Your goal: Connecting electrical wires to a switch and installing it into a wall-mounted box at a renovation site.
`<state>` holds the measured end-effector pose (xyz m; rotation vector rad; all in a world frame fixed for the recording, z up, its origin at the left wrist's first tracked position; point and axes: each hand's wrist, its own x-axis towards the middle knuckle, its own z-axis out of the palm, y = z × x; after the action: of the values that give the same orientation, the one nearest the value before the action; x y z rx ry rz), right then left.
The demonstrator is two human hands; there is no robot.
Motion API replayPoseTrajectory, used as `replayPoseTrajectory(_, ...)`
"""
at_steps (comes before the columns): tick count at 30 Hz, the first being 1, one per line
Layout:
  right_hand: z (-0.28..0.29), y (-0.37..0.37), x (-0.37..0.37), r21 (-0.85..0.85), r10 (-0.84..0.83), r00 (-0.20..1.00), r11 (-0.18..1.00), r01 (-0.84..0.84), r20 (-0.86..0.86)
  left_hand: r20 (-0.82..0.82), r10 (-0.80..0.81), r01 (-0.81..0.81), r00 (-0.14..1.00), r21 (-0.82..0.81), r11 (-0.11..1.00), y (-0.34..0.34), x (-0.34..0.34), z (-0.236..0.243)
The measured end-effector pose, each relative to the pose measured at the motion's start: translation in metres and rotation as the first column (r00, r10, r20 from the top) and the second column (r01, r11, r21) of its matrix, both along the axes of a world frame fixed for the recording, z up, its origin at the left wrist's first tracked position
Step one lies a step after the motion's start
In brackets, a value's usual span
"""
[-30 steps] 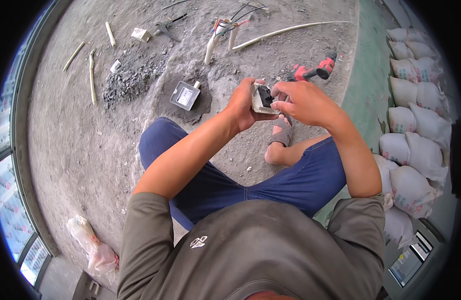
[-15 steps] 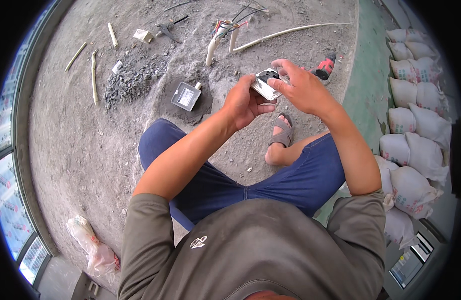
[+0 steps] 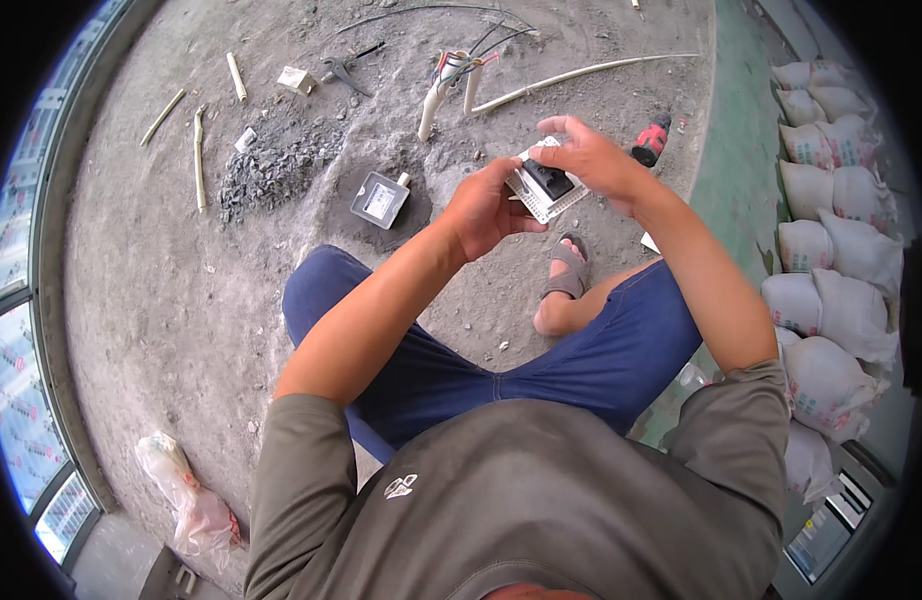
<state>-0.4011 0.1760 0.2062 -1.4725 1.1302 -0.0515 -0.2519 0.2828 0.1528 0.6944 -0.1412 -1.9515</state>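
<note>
Between my hands is a white square wall socket panel (image 3: pixel 565 204), tilted, with a black block on the side facing me. My left hand (image 3: pixel 483 212) is closed on its left edge, thumb on top and fingers underneath. Up at its far edge, my right hand (image 3: pixel 593 165) has its thumb on the panel beside the black block, with the index finger raised. Left of my hands, a grey junction box (image 3: pixel 379 200) with a white label inside lies in a hollow of the rough ground, a short white pipe end at its corner.
A white conduit (image 3: pixel 433 112) with coloured wires stands up ahead; another pipe (image 3: pixel 581 72) runs right. Red-black power drill (image 3: pixel 651 140), hammer-like tool (image 3: pixel 343 76), rubble heap (image 3: pixel 271 170), cut pipes (image 3: pixel 200 160) and plastic bag (image 3: pixel 186 495) lie around. Filled sacks (image 3: pixel 821 300) line the right.
The panel has turned so its black block and perforated white rim show more fully. My right hand has shifted slightly toward the panel's far edge. The whole view has moved slightly.
</note>
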Motion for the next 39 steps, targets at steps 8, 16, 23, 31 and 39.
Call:
replayPoseTrajectory(8,-0.130,-0.025,0.036,0.065,0.543,0.689,0.805,-0.590,-0.480,0.651,0.351,-0.510,0.673,0.064,0.858,-0.033,0.010,-0.009)
replayPoseTrajectory(16,-0.284,0.059,0.003,-0.060,0.262,0.721,0.920,-0.387,-0.641,0.431,0.581,-0.659,0.690,0.043,0.751,-0.029,0.055,0.019)
replayPoseTrajectory(23,-0.244,-0.018,0.078,0.438,-0.613,0.772,0.748,0.498,0.170,0.423,0.691,-0.768,0.586,0.016,0.641,-0.017,0.084,0.013)
replayPoseTrajectory(31,-0.194,-0.084,0.145,0.873,-0.858,0.514,0.257,0.415,0.008,0.453,0.704,-0.792,0.547,0.007,0.611,-0.005,0.099,0.016)
replayPoseTrajectory(39,-0.240,-0.063,0.125,0.883,-0.830,0.553,0.312,0.351,0.073,0.487,0.628,-0.731,0.606,0.029,0.682,0.006,0.110,0.013)
